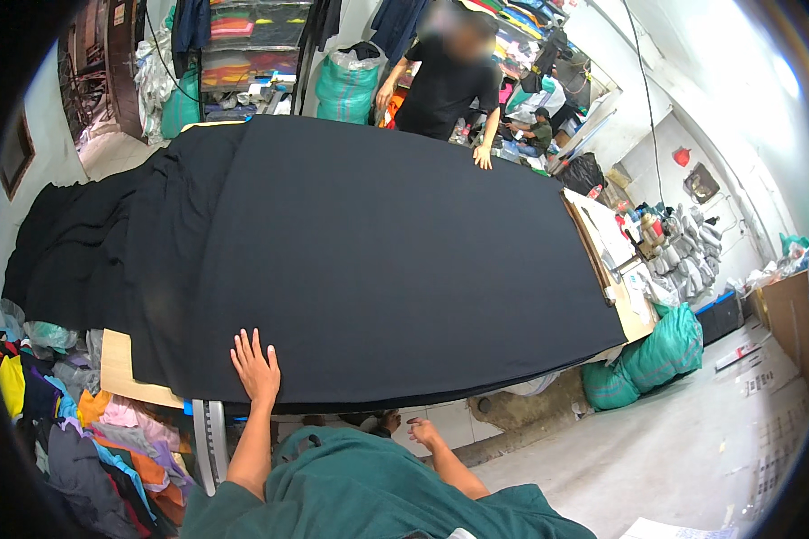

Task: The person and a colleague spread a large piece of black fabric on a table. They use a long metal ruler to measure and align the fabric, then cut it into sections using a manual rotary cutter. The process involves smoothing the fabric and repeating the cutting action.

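A large black cloth [395, 260] covers the long table, smooth over the middle and right and rumpled at the left end. My left hand [256, 364] lies palm down on its near edge, fingers stretched out and apart. My right hand [422, 433] hangs in the air just below that edge, fingers loosely bent and apart, holding nothing. Across the table, a person in black [439, 85] stands with one hand [482, 153] on the cloth's far edge.
Board [117, 364] juts out near left above heaped coloured fabrics [85, 422]. A cutting machine [647, 238] stands at the right end, green sacks [647, 359] below. Shelves [247, 63] line the back; another person [535, 135] sits at back right. Cardboard [791, 323] stands far right.
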`<state>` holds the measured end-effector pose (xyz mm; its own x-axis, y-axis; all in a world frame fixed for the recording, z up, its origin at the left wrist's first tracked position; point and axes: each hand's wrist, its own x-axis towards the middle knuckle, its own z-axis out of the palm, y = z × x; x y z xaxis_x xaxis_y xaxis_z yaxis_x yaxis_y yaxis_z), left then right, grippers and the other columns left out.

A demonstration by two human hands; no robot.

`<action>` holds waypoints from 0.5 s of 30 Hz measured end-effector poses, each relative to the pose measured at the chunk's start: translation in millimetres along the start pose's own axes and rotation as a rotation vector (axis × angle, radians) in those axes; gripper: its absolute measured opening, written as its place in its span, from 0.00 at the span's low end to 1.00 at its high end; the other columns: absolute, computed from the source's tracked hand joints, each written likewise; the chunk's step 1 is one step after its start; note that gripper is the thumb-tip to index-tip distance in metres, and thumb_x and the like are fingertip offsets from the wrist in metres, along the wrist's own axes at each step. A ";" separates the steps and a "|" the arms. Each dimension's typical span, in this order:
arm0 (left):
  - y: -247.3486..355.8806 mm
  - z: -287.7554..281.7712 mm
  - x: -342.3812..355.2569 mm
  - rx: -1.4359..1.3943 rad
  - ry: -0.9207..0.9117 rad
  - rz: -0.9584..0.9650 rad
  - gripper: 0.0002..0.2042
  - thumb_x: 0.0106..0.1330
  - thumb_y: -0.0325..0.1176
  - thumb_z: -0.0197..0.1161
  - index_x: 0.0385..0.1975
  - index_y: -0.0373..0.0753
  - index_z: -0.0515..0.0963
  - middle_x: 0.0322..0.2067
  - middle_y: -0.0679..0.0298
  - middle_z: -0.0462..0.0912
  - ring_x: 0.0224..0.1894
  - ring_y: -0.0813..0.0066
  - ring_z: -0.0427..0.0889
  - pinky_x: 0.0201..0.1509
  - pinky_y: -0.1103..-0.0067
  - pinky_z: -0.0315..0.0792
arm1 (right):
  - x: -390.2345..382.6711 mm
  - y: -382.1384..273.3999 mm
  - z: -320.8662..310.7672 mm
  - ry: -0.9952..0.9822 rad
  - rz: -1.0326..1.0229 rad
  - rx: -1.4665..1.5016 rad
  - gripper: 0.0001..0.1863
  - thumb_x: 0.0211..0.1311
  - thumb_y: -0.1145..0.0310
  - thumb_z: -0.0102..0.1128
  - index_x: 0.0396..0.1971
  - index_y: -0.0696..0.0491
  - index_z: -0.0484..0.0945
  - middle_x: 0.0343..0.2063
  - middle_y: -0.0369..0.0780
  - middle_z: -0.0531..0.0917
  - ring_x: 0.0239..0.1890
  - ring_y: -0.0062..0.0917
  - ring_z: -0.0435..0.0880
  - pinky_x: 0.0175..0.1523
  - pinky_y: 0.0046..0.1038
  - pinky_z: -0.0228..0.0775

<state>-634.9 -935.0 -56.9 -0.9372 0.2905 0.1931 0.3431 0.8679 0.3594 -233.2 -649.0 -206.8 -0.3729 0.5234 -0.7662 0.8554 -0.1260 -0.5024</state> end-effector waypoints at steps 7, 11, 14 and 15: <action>-0.2 -1.3 0.5 -0.005 0.013 0.007 0.29 0.79 0.44 0.52 0.77 0.42 0.61 0.79 0.51 0.55 0.82 0.54 0.50 0.84 0.55 0.42 | -2.6 -3.2 30.2 -0.059 -0.033 -0.183 0.22 0.72 0.68 0.48 0.62 0.51 0.81 0.41 0.42 0.89 0.35 0.27 0.87 0.38 0.31 0.78; -2.8 -1.7 0.9 -0.017 0.017 0.011 0.29 0.79 0.44 0.52 0.76 0.42 0.62 0.79 0.51 0.56 0.82 0.54 0.50 0.84 0.56 0.42 | -6.2 3.8 40.2 -0.107 -0.027 -0.164 0.21 0.72 0.68 0.48 0.61 0.52 0.81 0.40 0.43 0.89 0.34 0.26 0.87 0.37 0.30 0.78; -2.1 0.4 1.2 -0.026 0.012 0.015 0.29 0.79 0.45 0.52 0.76 0.42 0.62 0.79 0.52 0.56 0.82 0.54 0.50 0.84 0.56 0.42 | -0.6 17.3 38.0 -0.112 0.024 -0.051 0.21 0.72 0.70 0.48 0.61 0.51 0.81 0.39 0.43 0.89 0.33 0.25 0.87 0.35 0.30 0.77; -2.5 0.3 1.3 -0.020 0.008 0.015 0.29 0.79 0.45 0.52 0.76 0.43 0.62 0.79 0.52 0.56 0.82 0.55 0.50 0.85 0.56 0.42 | -1.2 16.8 41.4 -0.118 0.043 0.007 0.21 0.72 0.70 0.48 0.61 0.50 0.81 0.39 0.43 0.89 0.32 0.25 0.87 0.34 0.30 0.77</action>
<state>-637.0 -936.7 -57.8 -0.9315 0.2998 0.2061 0.3581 0.8554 0.3743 -233.2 -686.6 -230.9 -0.3763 0.4145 -0.8286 0.8692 -0.1517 -0.4707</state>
